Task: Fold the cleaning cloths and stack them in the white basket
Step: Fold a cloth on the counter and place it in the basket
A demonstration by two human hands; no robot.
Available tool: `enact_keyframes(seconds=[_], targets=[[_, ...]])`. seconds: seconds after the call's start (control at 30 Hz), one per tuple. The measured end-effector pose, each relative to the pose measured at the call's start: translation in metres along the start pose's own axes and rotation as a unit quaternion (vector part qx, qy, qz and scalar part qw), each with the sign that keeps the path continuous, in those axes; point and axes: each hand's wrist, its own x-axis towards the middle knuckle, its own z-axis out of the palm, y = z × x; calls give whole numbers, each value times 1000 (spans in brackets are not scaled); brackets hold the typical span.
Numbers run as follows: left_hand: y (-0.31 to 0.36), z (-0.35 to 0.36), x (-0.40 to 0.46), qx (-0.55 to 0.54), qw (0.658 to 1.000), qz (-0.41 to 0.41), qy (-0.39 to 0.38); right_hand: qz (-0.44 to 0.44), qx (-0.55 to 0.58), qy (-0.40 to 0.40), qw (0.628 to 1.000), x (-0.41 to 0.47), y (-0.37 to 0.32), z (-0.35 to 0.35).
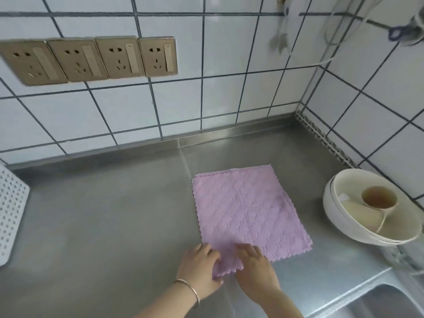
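Pink cleaning cloth [247, 214] lies flat on the steel counter [114, 214], right of centre, its scalloped edges showing a second layer along the far side, so probably folded once already. Both hands work its near-left corner: left hand [199, 271], bangle on the wrist, grips the corner with fingers curled about the fabric, which is slightly lifted; right hand [254, 269] lies on top of the cloth just beside it, fingers fairly straight and pressing down. Looks like the start of a further fold. Next move wants that near edge carried across and matched to the far one. White perforated basket [11, 214] stands at the far left edge, well apart. Bowl holding a cup [379, 198] sits right.
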Motion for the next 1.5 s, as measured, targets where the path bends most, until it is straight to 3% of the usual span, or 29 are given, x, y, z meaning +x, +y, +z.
enact_keyframes(seconds=[0.13,0.23,0.53,0.63,0.83,1.07,1.17,1.33,1.43,1.5], targets=[[3,5,-1,39,999,25,21,-14,26,32,999,-1,1,9],[-1,11,4,59,997,27,35,-5,-18,43,999,0,3,12],[-10,11,15,11,998,-15,61,34,-45,45,997,3,-12,14],[-7,-1,16,-43,994,-74,62,33,-77,63,994,5,-6,22],[-18,-13,18,-144,980,-103,94,35,-124,126,984,18,10,6],[-86,-82,0,-239,949,-142,148,91,-108,227,964,22,40,-48],[-117,-117,-18,-272,933,-154,178,103,-41,257,960,35,22,-80],[-171,-184,-42,-267,906,-181,274,111,211,247,939,65,-71,-148],[-209,-228,-59,-218,900,-198,322,78,254,234,935,90,-133,-172],[-232,-256,-72,-238,878,-206,361,47,294,241,924,103,-170,-182]])
